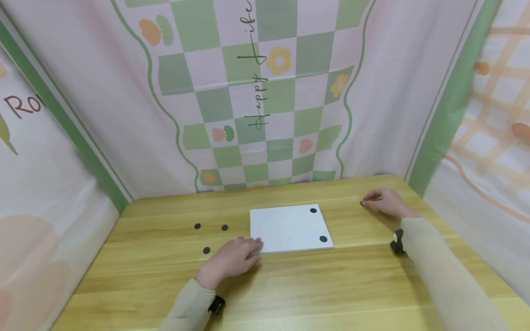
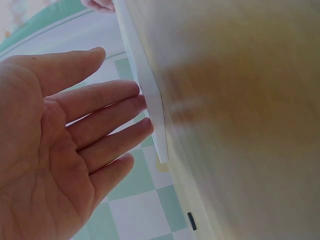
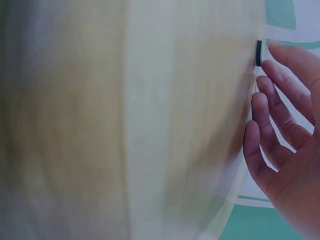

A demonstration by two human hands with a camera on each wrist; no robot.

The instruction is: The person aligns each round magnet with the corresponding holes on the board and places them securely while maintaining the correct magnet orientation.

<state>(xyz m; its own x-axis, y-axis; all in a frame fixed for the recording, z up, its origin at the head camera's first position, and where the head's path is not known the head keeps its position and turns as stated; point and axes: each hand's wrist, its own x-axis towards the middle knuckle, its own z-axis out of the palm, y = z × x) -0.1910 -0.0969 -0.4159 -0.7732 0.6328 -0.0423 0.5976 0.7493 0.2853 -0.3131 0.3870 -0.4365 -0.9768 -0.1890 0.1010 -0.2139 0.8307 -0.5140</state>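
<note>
A white rectangular board [image 1: 285,227] lies on the wooden table, with one black disc [image 1: 313,210] near its far right corner and another black disc [image 1: 323,239] near its close right corner. Fingertips of my left hand [image 1: 232,259] rest at the board's near left corner; in the left wrist view the fingers [image 2: 102,117] are nearly straight against its edge. Off to the right, my right hand [image 1: 387,202] pinches a small black disc [image 3: 259,53] between thumb and forefinger, close over the tabletop. Its other fingers are bent, holding nothing.
Left of the board, three loose black discs lie on the table: one [image 1: 197,226] at the far left, one [image 1: 225,227] nearer the board, one [image 1: 206,250] by the left wrist. A patterned curtain [image 1: 273,101] hangs behind the table [image 1: 290,289], with more cloth at both sides.
</note>
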